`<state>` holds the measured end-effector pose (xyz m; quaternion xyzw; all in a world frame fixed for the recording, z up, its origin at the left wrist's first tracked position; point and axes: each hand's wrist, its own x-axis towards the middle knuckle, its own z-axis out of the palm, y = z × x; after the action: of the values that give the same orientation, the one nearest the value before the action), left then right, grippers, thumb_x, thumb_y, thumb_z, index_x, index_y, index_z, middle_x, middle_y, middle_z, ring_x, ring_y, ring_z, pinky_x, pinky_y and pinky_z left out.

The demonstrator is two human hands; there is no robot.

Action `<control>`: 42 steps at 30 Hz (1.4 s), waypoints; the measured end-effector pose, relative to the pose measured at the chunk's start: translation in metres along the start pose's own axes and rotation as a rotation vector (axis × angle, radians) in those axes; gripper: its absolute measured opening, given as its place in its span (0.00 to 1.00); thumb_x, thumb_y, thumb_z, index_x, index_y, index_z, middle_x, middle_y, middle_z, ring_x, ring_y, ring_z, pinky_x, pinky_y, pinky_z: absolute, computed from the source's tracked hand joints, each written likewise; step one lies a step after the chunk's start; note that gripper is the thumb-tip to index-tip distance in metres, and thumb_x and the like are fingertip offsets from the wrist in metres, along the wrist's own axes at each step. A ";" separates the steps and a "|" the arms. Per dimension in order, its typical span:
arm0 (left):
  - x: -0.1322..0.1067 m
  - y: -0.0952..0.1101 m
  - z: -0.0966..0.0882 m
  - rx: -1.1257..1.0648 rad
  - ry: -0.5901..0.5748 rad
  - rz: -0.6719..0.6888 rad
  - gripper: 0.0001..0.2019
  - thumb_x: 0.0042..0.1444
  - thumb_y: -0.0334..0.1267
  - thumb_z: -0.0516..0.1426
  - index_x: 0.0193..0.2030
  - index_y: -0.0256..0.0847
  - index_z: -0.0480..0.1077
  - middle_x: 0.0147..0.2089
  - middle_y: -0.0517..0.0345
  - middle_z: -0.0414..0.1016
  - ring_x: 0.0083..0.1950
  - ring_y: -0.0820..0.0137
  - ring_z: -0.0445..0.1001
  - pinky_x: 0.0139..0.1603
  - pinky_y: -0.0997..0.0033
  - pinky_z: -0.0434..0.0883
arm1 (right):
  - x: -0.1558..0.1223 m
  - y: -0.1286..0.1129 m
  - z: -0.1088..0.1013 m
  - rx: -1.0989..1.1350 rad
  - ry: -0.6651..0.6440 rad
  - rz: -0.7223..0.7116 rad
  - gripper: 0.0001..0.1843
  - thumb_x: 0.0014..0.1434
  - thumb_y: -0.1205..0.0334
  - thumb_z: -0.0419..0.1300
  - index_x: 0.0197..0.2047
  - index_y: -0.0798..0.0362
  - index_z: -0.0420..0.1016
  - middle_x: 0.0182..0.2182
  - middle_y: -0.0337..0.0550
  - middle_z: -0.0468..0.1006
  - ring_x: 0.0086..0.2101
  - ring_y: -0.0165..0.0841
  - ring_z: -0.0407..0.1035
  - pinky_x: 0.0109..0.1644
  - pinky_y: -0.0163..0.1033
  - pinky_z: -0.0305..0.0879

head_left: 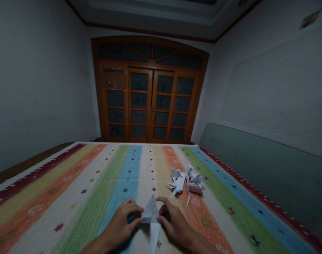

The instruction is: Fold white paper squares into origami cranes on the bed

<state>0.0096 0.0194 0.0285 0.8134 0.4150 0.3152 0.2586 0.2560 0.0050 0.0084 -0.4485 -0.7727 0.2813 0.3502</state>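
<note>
White folded paper (150, 212) between left hand (123, 219) and right hand (174, 220) (tip forward).

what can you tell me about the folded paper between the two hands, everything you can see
The folded paper is white, creased and thin-looking, with a pointed upper end aimed away from the person, a wider middle, and a narrow lower strip running to the picture's bottom edge. The left hand has it by the left side, the right hand by the right. It is over a pale stripe of the tablecloth; whether it rests on the cloth is unclear.
</note>
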 end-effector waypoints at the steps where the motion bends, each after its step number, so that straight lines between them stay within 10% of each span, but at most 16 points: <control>1: 0.000 0.001 0.000 -0.008 -0.008 0.006 0.07 0.57 0.35 0.65 0.43 0.42 0.81 0.40 0.52 0.81 0.47 0.57 0.74 0.51 0.57 0.69 | 0.000 0.000 0.001 0.019 0.001 -0.003 0.26 0.58 0.73 0.58 0.60 0.52 0.65 0.34 0.42 0.81 0.35 0.37 0.75 0.42 0.39 0.69; 13: -0.004 -0.010 0.002 -0.073 -0.018 0.091 0.15 0.58 0.46 0.66 0.49 0.44 0.79 0.43 0.51 0.80 0.48 0.56 0.74 0.52 0.57 0.69 | 0.000 -0.004 -0.002 -0.152 -0.031 -0.121 0.12 0.62 0.71 0.58 0.46 0.55 0.80 0.39 0.50 0.81 0.42 0.40 0.74 0.48 0.42 0.69; 20: -0.003 -0.015 0.008 -0.043 -0.022 0.010 0.23 0.59 0.33 0.62 0.61 0.48 0.71 0.45 0.54 0.78 0.47 0.60 0.74 0.52 0.58 0.69 | 0.000 -0.007 -0.002 -0.208 -0.044 -0.103 0.13 0.61 0.71 0.61 0.46 0.53 0.83 0.39 0.50 0.79 0.42 0.39 0.73 0.48 0.41 0.68; 26: -0.002 -0.006 0.007 0.157 -0.043 0.133 0.09 0.59 0.28 0.62 0.41 0.46 0.80 0.43 0.54 0.77 0.49 0.59 0.71 0.51 0.59 0.68 | -0.002 -0.008 -0.003 -0.250 -0.046 -0.094 0.12 0.62 0.69 0.61 0.46 0.51 0.84 0.40 0.48 0.77 0.43 0.39 0.72 0.48 0.41 0.68; 42: -0.010 0.000 0.008 0.358 0.115 0.331 0.10 0.57 0.28 0.59 0.28 0.44 0.77 0.37 0.52 0.80 0.48 0.54 0.73 0.48 0.51 0.74 | -0.003 -0.009 -0.001 -0.294 -0.006 -0.081 0.12 0.61 0.68 0.65 0.45 0.47 0.86 0.40 0.48 0.75 0.43 0.40 0.69 0.47 0.44 0.65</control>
<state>0.0102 0.0098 0.0201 0.8838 0.3394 0.3206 0.0314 0.2534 -0.0016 0.0151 -0.4624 -0.8241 0.1522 0.2896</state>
